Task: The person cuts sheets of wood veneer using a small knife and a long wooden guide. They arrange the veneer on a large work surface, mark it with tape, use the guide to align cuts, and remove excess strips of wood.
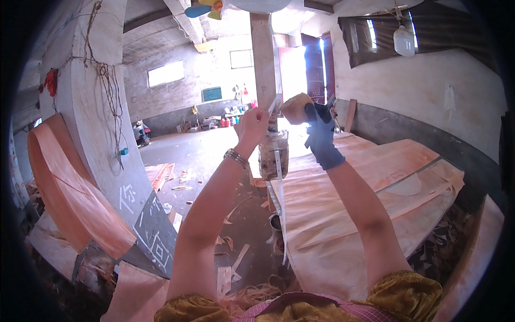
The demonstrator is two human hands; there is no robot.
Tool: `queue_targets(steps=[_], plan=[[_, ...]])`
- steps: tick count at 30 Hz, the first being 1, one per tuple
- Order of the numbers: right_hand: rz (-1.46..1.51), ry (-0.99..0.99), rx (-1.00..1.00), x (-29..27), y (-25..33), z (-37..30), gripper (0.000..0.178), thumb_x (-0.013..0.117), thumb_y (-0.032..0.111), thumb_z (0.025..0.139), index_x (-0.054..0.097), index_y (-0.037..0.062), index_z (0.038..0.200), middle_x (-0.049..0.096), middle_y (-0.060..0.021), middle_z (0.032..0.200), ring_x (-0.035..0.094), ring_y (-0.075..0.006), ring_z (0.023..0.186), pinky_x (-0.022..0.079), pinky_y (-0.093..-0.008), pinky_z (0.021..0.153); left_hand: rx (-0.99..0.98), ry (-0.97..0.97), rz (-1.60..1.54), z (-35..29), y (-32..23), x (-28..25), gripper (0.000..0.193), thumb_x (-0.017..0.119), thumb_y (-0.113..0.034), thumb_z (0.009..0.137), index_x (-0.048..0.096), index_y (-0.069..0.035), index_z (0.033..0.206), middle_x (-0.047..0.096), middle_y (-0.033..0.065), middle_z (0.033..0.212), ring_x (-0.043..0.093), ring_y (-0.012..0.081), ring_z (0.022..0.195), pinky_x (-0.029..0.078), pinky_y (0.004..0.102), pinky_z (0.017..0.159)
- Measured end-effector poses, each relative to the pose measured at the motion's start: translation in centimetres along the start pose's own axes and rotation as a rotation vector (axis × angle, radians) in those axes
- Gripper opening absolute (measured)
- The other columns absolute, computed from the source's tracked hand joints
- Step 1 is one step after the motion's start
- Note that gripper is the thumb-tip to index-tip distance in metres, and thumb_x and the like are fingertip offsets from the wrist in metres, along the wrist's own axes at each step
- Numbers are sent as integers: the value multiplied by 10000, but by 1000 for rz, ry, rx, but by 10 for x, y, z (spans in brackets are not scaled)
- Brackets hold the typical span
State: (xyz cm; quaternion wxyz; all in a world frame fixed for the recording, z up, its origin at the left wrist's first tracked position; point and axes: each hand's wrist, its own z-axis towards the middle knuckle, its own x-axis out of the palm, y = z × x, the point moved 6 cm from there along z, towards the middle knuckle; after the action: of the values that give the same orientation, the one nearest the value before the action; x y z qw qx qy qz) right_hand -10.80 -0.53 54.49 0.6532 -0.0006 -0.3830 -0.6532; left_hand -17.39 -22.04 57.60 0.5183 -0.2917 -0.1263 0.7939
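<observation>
My bare left hand (pixel 251 129), with a beaded bracelet at its wrist, is raised in front of a square post. Its fingers are closed, and a thin white strip (pixel 273 104) shows at the fingertips. To the right, my right hand (pixel 322 134) wears a blue and black glove and grips a tan, rounded chunky object (pixel 296 109); its exact kind is unclear. Between the hands stands the post (pixel 263 64), with a worn, wrapped block (pixel 273 155) on its lower part. More white strip (pixel 282 214) hangs from this block toward the floor.
Wide sheets of thin wood veneer (pixel 343 209) lie stacked at the right. A curled veneer sheet (pixel 75 182) leans on the pillar (pixel 99 107) at left. Veneer scraps (pixel 236 263) litter the floor. A lamp (pixel 404 42) hangs at upper right; bottles and goods line the far wall.
</observation>
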Motion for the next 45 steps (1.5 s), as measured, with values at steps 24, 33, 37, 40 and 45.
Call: queue_targets(steps=[24, 33, 37, 40, 45], plan=[[5, 28, -31, 20, 40, -4, 217, 773, 199, 845, 655, 71, 974, 575, 17, 760, 449, -31, 526, 346, -211, 422, -87, 441, -331, 1, -23, 23, 201, 674, -262, 900, 740, -72, 886, 672, -4, 782, 570, 67, 694, 443, 224, 619], [-214, 223, -186, 46, 29, 12, 200, 685, 114, 904, 647, -21, 1046, 659, -36, 863, 590, -95, 754, 486, -243, 668, -83, 409, -480, -6, -25, 11, 178, 712, -99, 806, 695, -6, 957, 692, 44, 904, 615, 109, 800, 487, 274, 725], [-264, 251, -170, 56, 22, 17, 161, 666, 96, 912, 647, -15, 1027, 656, -32, 859, 589, -87, 759, 481, -239, 668, -151, 465, -510, 3, -7, 13, 198, 685, -151, 820, 683, -26, 973, 673, 28, 922, 596, 113, 840, 467, 275, 782], [-254, 243, -186, 54, 21, 21, 162, 676, 101, 906, 651, -8, 1023, 657, -29, 857, 589, -83, 760, 472, -235, 666, -295, 490, -461, 10, 2, 10, 215, 650, -196, 841, 684, -47, 991, 669, 19, 913, 595, 118, 860, 458, 270, 796], [-309, 95, -246, 42, 28, 12, 166, 701, 132, 889, 670, 1, 985, 675, -29, 882, 602, -92, 788, 476, -249, 703, -237, 407, -566, 12, 1, 10, 221, 643, -262, 893, 701, -71, 988, 675, 13, 918, 589, 104, 845, 464, 263, 784]])
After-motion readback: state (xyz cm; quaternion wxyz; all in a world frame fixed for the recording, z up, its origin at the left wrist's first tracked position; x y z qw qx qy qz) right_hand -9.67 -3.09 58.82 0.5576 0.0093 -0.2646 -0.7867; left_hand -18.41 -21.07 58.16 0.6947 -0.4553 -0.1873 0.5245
